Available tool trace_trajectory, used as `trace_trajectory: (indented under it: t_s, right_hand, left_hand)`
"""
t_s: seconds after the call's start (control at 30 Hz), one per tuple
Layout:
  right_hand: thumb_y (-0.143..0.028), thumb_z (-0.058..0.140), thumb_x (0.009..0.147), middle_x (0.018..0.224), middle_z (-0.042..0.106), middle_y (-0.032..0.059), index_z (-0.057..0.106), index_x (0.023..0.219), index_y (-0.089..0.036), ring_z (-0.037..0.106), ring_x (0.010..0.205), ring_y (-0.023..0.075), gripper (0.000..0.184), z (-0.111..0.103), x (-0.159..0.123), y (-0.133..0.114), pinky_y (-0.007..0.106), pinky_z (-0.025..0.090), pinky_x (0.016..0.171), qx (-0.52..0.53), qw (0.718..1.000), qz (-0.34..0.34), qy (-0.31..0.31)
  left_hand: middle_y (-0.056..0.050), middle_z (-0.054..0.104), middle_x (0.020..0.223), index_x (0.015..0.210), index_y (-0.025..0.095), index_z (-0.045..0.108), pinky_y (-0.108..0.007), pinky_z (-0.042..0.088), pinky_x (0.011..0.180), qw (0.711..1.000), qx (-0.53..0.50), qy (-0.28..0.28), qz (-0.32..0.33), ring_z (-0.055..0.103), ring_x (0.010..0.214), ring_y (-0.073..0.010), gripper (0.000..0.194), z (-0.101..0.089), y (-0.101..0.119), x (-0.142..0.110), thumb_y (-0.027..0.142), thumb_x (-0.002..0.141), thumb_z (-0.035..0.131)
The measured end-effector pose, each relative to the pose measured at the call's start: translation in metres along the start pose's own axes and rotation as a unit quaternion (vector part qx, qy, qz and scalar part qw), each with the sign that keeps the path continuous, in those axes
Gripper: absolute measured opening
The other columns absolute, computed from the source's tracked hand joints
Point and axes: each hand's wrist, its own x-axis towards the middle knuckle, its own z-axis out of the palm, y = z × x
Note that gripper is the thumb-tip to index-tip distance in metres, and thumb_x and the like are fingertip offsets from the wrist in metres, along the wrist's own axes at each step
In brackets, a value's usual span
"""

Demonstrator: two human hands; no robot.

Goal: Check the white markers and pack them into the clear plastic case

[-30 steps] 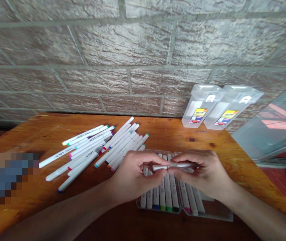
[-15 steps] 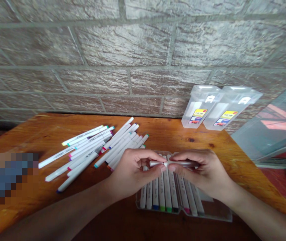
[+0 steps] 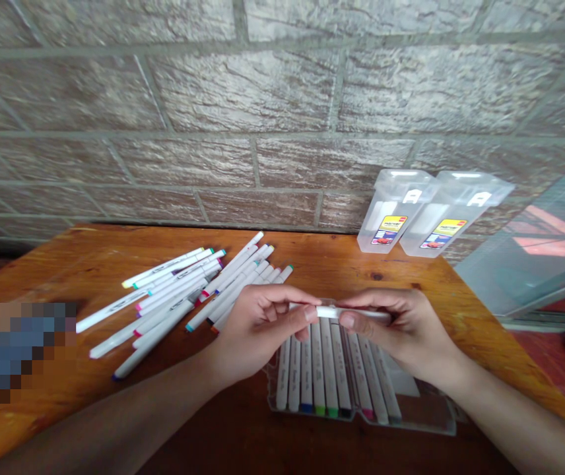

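Note:
Both hands hold one white marker (image 3: 329, 312) level above an opened clear plastic case (image 3: 431, 425). My left hand (image 3: 265, 323) pinches its left end between thumb and fingers. Around the right part of the marker, my right hand (image 3: 401, 323) is closed, thumb in front. Below them, several white markers (image 3: 319, 376) lie side by side in the case, some with blue, green, black or pink ends. The far part of the case is hidden behind my hands. To the left, a loose pile of white markers (image 3: 178, 290) with coloured ends is spread on the wood.
Two clear plastic boxes (image 3: 389, 214) with yellow and blue labels stand upright at the back right of the wooden table (image 3: 322, 264). A brick wall (image 3: 287, 99) rises right behind the table. A glass panel (image 3: 534, 251) is beyond its right edge.
My hands have risen slightly, and the fingertips are a little farther apart, with more of the marker's white middle showing between them. The pile, case and boxes stay put.

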Motion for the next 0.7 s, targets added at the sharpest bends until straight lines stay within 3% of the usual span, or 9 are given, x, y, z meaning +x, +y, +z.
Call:
trace_trajectory:
  t_s: [0.13,0.53,0.7]
  right_hand:
    - [-0.025,0.081,0.087,0.069,0.080,0.0015,0.085,0.088,-0.020,0.070,0.058,0.0108,0.007,-0.0015,0.0014,0.0024,0.016,0.054,0.056,0.038,0.999,0.018,-0.007]
    - [-0.017,0.083,0.084,0.073,0.082,0.0017,0.088,0.092,-0.027,0.069,0.057,0.0084,0.013,-0.0005,0.0036,0.0004,0.014,0.049,0.051,0.136,0.990,0.045,0.005]
    - [-0.024,0.084,0.086,0.067,0.079,0.0032,0.088,0.096,-0.026,0.061,0.049,0.0069,0.011,-0.0030,0.0037,0.0002,0.014,0.044,0.045,0.136,0.989,0.050,0.009]
  left_hand:
    - [-0.004,0.076,0.071,0.093,0.015,0.083,-0.020,0.051,0.059,1.000,-0.008,0.004,0.008,0.066,0.060,-0.0110,0.012,-0.0005,0.0025,0.0005,0.022,0.084,0.081]
    - [-0.004,0.074,0.074,0.092,0.016,0.081,-0.024,0.049,0.063,0.999,-0.029,0.039,0.024,0.064,0.061,-0.0117,0.012,-0.0079,-0.0043,0.0050,0.027,0.090,0.077]
    - [-0.002,0.070,0.068,0.089,0.015,0.080,-0.025,0.048,0.061,0.996,-0.064,0.054,0.020,0.061,0.059,-0.0119,0.013,-0.0094,-0.0030,0.0070,0.028,0.089,0.077]
